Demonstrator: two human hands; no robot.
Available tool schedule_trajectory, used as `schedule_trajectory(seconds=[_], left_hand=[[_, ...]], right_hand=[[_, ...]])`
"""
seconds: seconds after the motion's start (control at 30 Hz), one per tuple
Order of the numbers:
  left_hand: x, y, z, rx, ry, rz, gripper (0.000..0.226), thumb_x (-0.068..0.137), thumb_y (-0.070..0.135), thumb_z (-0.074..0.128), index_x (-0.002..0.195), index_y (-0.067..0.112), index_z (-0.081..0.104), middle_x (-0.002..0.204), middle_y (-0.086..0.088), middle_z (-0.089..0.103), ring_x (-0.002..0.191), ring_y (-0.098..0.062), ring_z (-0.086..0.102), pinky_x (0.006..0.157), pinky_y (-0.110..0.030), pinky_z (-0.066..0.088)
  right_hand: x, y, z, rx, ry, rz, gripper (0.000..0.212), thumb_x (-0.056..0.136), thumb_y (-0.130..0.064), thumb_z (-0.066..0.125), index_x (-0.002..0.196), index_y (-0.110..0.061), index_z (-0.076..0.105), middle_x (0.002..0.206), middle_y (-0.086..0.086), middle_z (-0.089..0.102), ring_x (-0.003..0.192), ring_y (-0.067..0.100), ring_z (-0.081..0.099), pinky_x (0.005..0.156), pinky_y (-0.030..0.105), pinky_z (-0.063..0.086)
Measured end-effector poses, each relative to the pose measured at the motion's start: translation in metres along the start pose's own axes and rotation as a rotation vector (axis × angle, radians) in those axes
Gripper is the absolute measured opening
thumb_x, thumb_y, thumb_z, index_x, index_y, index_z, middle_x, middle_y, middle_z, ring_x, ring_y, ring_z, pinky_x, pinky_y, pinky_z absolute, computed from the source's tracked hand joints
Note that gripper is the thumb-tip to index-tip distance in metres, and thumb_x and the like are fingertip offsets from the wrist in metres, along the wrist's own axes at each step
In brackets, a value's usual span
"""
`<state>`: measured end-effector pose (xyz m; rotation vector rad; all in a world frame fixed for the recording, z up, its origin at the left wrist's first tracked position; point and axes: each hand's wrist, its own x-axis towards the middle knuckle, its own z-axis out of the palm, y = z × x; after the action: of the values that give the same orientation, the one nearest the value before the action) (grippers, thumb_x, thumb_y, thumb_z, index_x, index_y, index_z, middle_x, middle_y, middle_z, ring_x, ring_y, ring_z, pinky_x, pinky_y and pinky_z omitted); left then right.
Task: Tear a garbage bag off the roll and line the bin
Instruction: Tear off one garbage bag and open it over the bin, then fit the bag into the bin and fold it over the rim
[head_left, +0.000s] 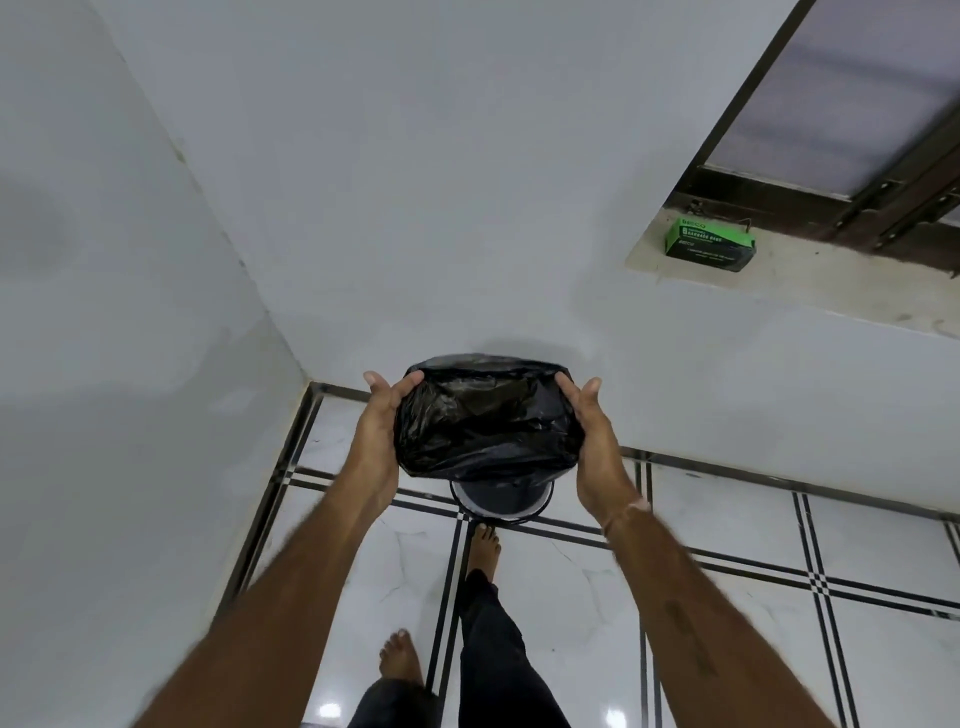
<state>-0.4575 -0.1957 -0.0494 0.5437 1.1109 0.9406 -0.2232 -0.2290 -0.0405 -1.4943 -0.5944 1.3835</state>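
head view: you've got the black garbage bag (485, 415) stretched over the top of the bin (501, 500), and both hands are on it, one each side. your left hand (378, 431) cups the bag's left edge, fingers curled over the plastic near the far corner; your right hand (592, 441) does the same on the right, thumb up, fingers pressing the fold. so both hands are grasping the bag, not clenched hard, more of a spread hold. my read is that you're holding wide like this to keep the mouth taut while the rim gets wrapped. the plastic is turned down over the top all round, as far as this angle shows. the bin stands on the tiled floor (727, 519) close to the wall corner, with only its dark lower body and a thin wire hoop peeking out under the bag. inside the bag i see only crumpled glossy film, nothing else in it. up on the window ledge (831, 291) sits the green garbage bag box (709, 244), well apart from you. lining looks nearly done.
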Motion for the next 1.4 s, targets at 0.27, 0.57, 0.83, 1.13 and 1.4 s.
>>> schedule_trajectory(seconds=[0.27,0.57,0.83,1.13,1.4], left_hand=[[0.085,-0.107,-0.005,-0.088,0.027,-0.247,0.084,0.092,0.079,0.020,0.140,0.021,0.057,0.133,-0.003,0.070,0.122,-0.022,0.064,0.097,-0.043,0.052],[0.223,-0.256,-0.020,-0.192,0.107,-0.396,0.084,0.096,0.076,0.020,0.140,0.016,0.059,0.128,-0.007,0.073,0.121,-0.029,0.065,0.094,-0.047,0.052],[0.331,-0.379,-0.047,0.110,0.143,-0.381,0.027,0.099,0.030,0.062,0.120,0.018,0.075,0.124,-0.013,0.073,0.120,-0.038,0.065,0.103,-0.053,0.052],[0.365,-0.410,-0.089,0.370,0.365,-0.096,0.034,0.100,-0.011,0.045,0.116,0.005,0.071,0.099,-0.002,0.074,0.095,-0.020,0.068,0.096,-0.043,0.057],[0.365,-0.409,-0.091,1.367,0.173,0.451,0.034,0.101,0.026,0.054,0.133,0.021,0.061,0.130,-0.008,0.060,0.114,-0.035,0.056,0.091,-0.045,0.042]], right_hand=[[0.065,0.104,-0.047,0.040,0.152,0.125,0.062,0.102,-0.066,0.027,0.146,-0.035,0.057,0.131,-0.013,0.072,0.123,0.008,0.065,0.096,0.031,0.052],[0.182,0.238,-0.096,0.052,0.268,0.175,0.074,0.094,-0.076,0.030,0.148,-0.033,0.055,0.142,-0.003,0.066,0.135,0.021,0.059,0.113,0.045,0.045],[0.281,0.364,-0.120,-0.140,0.244,0.298,0.070,0.088,-0.085,0.043,0.125,-0.034,0.073,0.123,-0.002,0.076,0.119,0.023,0.069,0.107,0.050,0.053],[0.318,0.392,-0.161,0.164,0.446,0.296,0.062,0.106,-0.061,0.029,0.129,-0.019,0.069,0.107,-0.011,0.075,0.105,0.010,0.068,0.098,0.036,0.053],[0.325,0.392,-0.158,0.187,0.396,0.256,0.058,0.108,-0.052,0.037,0.123,-0.011,0.074,0.114,0.006,0.080,0.112,0.028,0.073,0.097,0.043,0.058]])
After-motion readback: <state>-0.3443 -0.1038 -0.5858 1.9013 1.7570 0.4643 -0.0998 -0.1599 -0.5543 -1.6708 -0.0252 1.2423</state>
